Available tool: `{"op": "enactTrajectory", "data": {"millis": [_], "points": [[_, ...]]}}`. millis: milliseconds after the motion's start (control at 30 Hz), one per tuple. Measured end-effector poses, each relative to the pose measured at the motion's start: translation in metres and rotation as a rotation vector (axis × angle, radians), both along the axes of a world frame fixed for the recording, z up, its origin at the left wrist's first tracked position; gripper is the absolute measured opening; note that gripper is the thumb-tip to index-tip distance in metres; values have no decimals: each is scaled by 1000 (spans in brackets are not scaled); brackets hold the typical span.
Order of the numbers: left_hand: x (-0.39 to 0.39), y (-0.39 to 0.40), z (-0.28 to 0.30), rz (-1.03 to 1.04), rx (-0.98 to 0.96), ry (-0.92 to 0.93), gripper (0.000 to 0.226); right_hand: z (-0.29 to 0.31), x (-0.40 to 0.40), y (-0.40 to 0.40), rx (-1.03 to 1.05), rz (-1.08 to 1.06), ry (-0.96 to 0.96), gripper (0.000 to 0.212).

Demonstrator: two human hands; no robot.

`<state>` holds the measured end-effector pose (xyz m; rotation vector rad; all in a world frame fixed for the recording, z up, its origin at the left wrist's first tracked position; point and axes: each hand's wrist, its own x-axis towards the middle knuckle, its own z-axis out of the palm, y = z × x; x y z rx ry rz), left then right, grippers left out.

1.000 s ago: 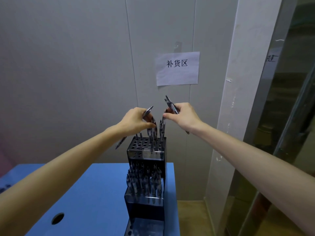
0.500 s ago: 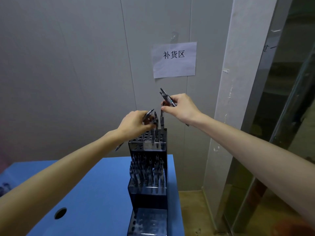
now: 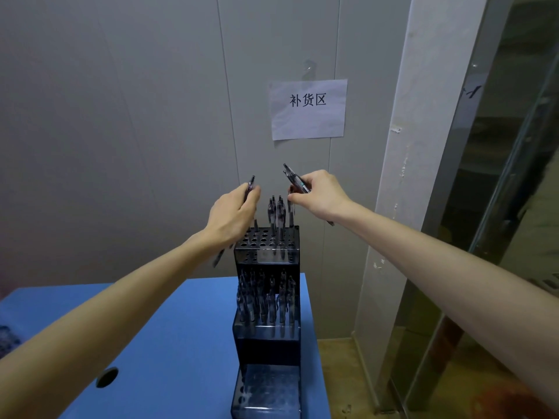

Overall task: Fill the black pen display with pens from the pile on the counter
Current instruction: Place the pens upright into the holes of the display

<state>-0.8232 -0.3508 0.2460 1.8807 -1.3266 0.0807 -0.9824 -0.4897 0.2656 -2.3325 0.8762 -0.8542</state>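
A black tiered pen display (image 3: pixel 266 258) stands on the blue counter (image 3: pixel 169 343), near its right edge. Several pens (image 3: pixel 276 214) stand in the right holes of its top tier; the middle tier (image 3: pixel 266 300) is packed with pens. My left hand (image 3: pixel 231 214) hovers over the top tier's left side and grips pens (image 3: pixel 250 184), one tip pointing up, another sticking out below the wrist. My right hand (image 3: pixel 320 196) holds a bundle of pens (image 3: pixel 295 178) above the top tier's right side, its fingertips pinching the top of a pen (image 3: pixel 291 211) that stands in a hole.
The bottom tier (image 3: pixel 266 388) shows open holes. A round hole (image 3: pixel 106 378) is cut in the counter at the front left. A paper sign (image 3: pixel 308 108) hangs on the grey wall behind. A white pillar (image 3: pixel 402 176) and glass door lie right.
My left hand has drawn left and up, away from the standing pens. My right hand stays by the rightmost pen. The camera has tilted, showing more of the display.
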Motion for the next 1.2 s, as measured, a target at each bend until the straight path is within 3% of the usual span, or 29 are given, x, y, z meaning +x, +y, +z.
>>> {"op": "enactTrajectory", "data": {"millis": [133, 233, 300, 667, 800, 967, 1200], "points": [[1, 7, 4, 19, 0, -74, 55, 7, 0, 3, 25, -26, 44, 23], [4, 9, 4, 6, 19, -70, 68, 0, -1, 7, 34, -14, 199, 19], [6, 8, 3, -28, 28, -54, 63, -10, -1, 10, 20, -27, 237, 26], [6, 7, 4, -53, -14, -119, 43, -20, -16, 22, 27, -46, -101, 49], [3, 0, 8, -56, 32, -181, 40, -19, -26, 22, 77, -43, -90, 52], [-4, -7, 12, -39, 72, -298, 42, -24, -32, 16, 51, -8, -67, 46], [-12, -14, 7, -66, 88, -310, 41, -25, -27, 17, -63, -25, -90, 29]]}}
